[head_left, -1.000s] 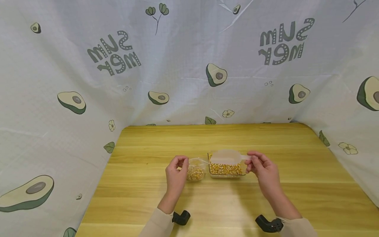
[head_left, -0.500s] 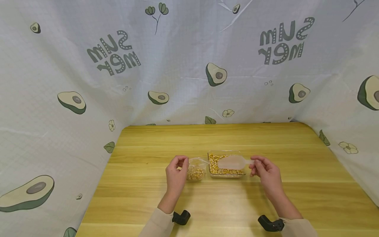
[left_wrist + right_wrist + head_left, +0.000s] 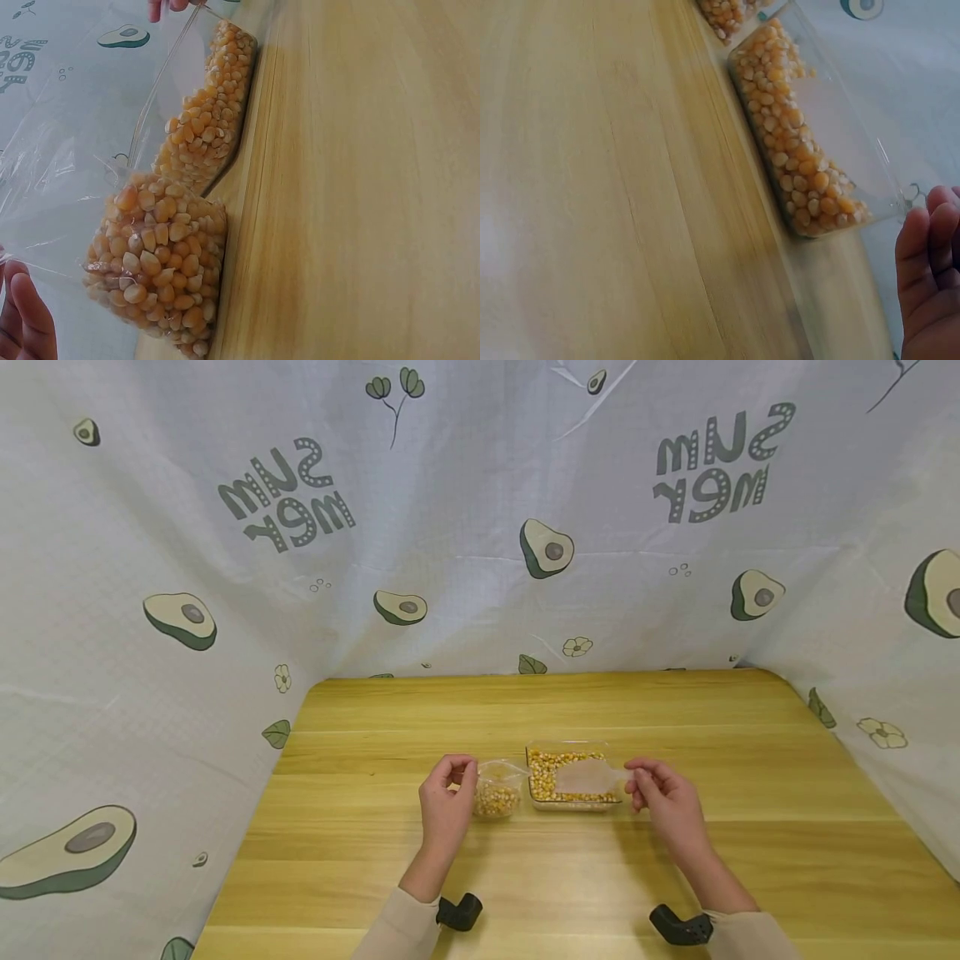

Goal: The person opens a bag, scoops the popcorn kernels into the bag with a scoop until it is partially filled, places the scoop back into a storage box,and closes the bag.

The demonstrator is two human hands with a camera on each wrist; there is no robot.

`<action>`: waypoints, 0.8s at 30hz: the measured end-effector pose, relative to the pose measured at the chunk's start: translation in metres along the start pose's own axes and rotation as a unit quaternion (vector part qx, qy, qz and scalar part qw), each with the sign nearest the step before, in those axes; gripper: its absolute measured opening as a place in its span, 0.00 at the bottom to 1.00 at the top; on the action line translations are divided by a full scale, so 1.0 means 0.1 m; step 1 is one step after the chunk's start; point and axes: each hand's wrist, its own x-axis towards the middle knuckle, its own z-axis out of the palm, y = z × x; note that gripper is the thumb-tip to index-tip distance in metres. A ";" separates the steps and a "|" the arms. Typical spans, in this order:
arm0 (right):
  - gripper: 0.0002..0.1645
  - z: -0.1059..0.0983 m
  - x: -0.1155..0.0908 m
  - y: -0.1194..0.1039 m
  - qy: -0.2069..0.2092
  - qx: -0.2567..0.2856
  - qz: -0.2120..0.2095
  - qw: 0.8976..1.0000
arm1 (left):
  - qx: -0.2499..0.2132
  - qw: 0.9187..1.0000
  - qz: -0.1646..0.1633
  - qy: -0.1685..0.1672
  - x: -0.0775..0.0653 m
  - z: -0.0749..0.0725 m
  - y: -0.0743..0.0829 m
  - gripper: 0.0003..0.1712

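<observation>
My left hand (image 3: 447,797) pinches the upper edge of a clear plastic bag (image 3: 500,771). Corn kernels (image 3: 161,259) fill the bag's lower part, which sits on the table. Just right of it stands a clear rectangular container (image 3: 576,806) holding more corn kernels (image 3: 787,142). A translucent white scoop (image 3: 586,776) lies in the container among the kernels, its blade partly sunk in them. At the container's right end, my right hand (image 3: 670,797) grips the scoop's handle between thumb and fingers.
The wooden table (image 3: 360,860) spreads out on all sides of the bag and container. Behind it and at both sides hangs a pale curtain (image 3: 465,527) printed with avocados. Each wrist wears a black mount, such as the right mount (image 3: 681,927).
The scoop has come down from above the container into the kernels. My right hand first shifted right, then back left with it. The left hand and bag stay put.
</observation>
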 end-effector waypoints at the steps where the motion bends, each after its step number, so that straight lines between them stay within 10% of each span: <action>1: 0.19 0.01 0.00 0.01 -0.004 -0.005 -0.001 1.000 | -0.004 1.000 0.002 -0.001 0.00 0.00 -0.02 0.03; 15: 0.20 0.07 0.07 0.14 -0.028 0.004 0.056 0.998 | -0.020 0.999 0.025 -0.005 0.00 -0.02 -0.09 0.04; 24: 0.14 0.05 0.09 0.19 -0.045 0.108 0.102 0.988 | -0.014 0.999 0.029 -0.007 -0.01 -0.03 -0.08 0.05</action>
